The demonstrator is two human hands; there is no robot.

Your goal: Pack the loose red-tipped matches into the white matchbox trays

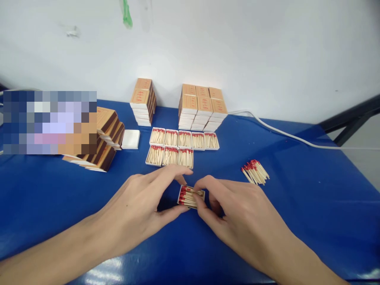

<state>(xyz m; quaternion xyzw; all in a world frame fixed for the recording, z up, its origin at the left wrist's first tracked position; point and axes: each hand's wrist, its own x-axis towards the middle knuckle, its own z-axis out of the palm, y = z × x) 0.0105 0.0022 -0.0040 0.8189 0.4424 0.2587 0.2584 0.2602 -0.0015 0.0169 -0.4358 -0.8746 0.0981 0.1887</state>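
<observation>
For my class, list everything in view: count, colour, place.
Nearest tray: one, white, front centre
Loose wooden matches: uncountable, red-tipped, right
Rectangular match-filled trays: eight, white, central rows
Rectangular cardboard matchboxes: many, orange-brown, stacked left and rear
Flat square object: one, white, left
Cable: one, white, right rear
Bar: one, black, far right
Table: one, blue, beneath
Wall: one, white, behind
Smear: one, green, wall
Left hand: one, bare, around nearest tray
Right hand: one, bare, fingers inside it

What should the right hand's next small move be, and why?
Probably the right hand should straighten and level the red-tipped wooden matches in the small white rectangular tray. Its thumb and index fingertips are at the sticks, some looking slightly askew, while the left hand's thumb and a finger bracket the tray, which should help steady it.
</observation>
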